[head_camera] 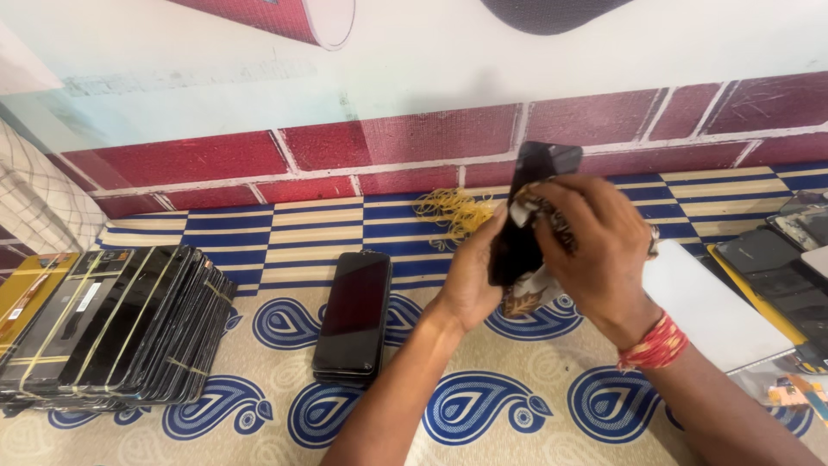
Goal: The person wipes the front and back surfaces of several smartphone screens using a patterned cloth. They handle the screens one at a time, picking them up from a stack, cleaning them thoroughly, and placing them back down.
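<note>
The left hand [473,280] grips a black phone [526,216] upright while the right hand [595,250] presses a patterned cloth [528,289] against it. Hard rubbing could probably twist the phone loose.

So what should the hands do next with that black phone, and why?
Probably keep rubbing the cloth up toward the top of the black phone. The left hand holds the phone upright from behind, and the right hand presses the cloth on its middle, so the top end looks uncovered. After that it could likely join the small stack of phones on the patterned mat.
</note>
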